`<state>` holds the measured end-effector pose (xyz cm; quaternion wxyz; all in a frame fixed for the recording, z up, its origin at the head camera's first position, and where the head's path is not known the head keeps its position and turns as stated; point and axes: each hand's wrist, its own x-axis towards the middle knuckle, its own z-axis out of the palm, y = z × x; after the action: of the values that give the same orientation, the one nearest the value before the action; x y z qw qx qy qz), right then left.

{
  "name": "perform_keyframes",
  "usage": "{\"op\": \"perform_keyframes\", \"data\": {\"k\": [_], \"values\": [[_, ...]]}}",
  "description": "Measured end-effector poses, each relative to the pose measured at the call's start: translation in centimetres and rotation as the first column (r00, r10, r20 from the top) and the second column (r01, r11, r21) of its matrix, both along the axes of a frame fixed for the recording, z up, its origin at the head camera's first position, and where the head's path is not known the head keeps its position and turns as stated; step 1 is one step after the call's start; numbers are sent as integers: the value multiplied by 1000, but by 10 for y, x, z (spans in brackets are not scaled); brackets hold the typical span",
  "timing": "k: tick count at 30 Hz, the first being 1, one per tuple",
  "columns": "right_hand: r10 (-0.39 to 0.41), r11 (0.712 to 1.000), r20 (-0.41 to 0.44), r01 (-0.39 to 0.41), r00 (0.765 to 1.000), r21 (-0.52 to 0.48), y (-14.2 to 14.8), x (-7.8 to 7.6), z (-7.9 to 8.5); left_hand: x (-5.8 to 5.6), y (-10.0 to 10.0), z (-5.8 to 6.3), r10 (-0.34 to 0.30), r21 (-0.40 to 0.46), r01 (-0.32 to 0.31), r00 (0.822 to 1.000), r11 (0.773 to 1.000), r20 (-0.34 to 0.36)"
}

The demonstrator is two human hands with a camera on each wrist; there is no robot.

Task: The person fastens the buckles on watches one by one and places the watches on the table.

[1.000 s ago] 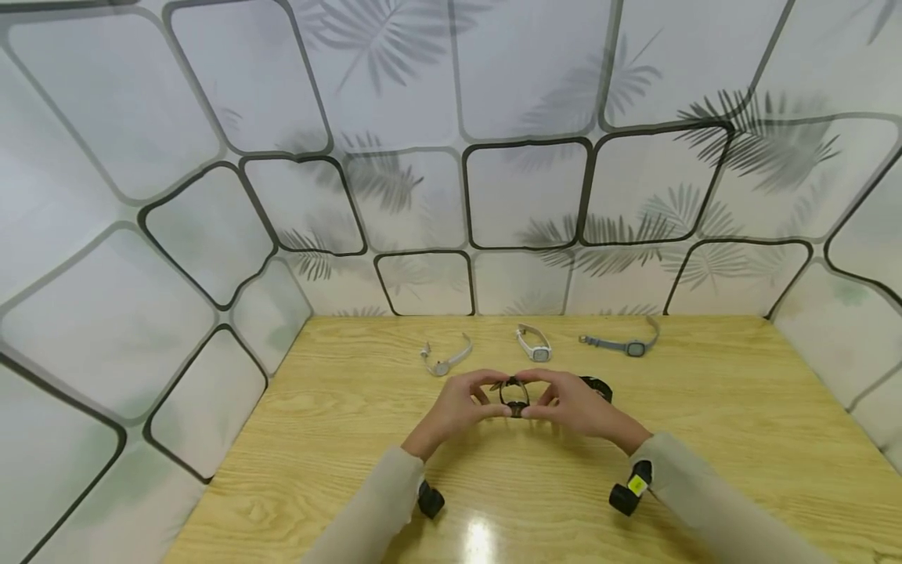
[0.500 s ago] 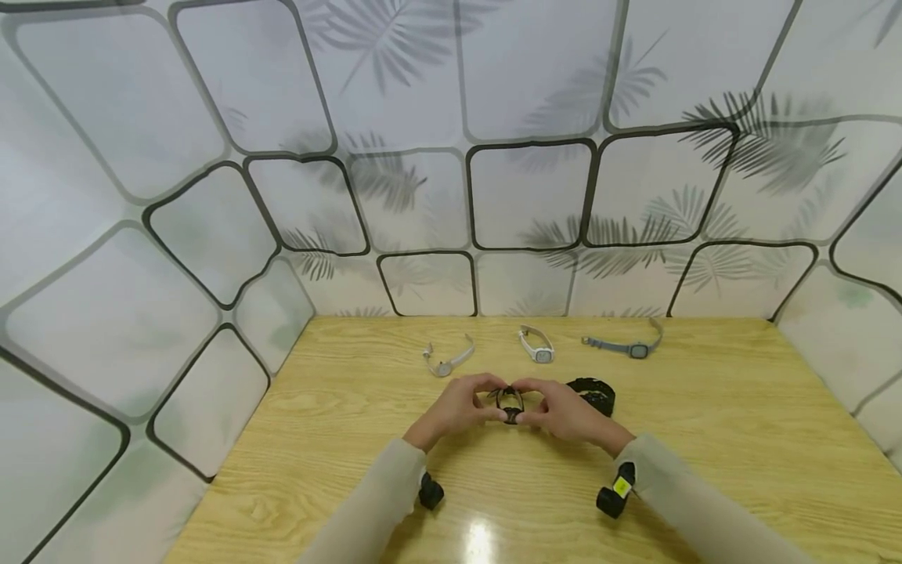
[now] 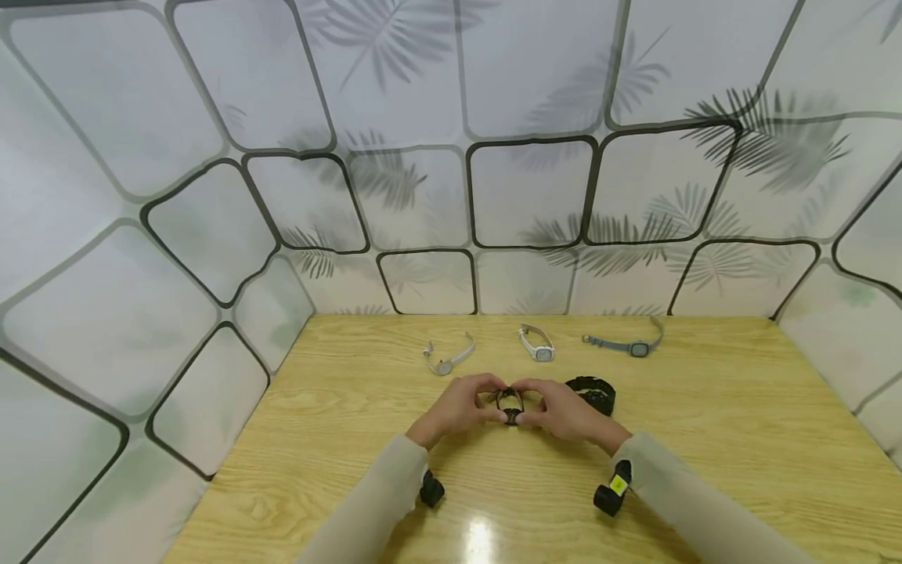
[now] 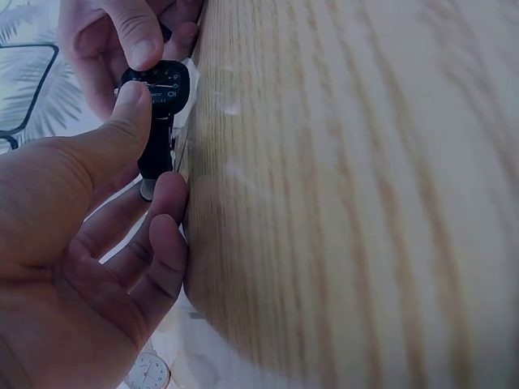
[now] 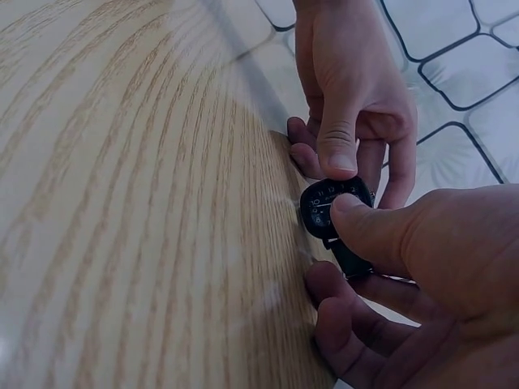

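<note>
Black watch [image 3: 511, 417], its strap curved into a ring, is located in front of me, between my left hand [image 3: 456, 406] and right hand [image 3: 564, 409]. Both hands pinch it, thumbs at the face [image 5: 324, 203] and fingers at the strap side; I cannot tell whether it touches the wooden surface [image 3: 317, 407] below. Beyond my hands, left to right, lie a pale watch [image 3: 444, 366] with a round face, a white watch [image 3: 543, 355] and a blue watch [image 3: 638, 349], all apart. One black band [image 3: 604, 399] sits just behind my right hand.
</note>
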<state>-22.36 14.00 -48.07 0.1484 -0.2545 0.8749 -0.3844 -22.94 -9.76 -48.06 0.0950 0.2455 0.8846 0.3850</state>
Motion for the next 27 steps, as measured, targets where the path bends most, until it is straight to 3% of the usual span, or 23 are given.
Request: {"op": "perform_keyframes", "data": {"k": [27], "values": [[-15, 1000, 6, 15, 1000, 3, -1, 0, 0, -1, 1, -5, 11, -16, -12, 999, 1000, -37]]}}
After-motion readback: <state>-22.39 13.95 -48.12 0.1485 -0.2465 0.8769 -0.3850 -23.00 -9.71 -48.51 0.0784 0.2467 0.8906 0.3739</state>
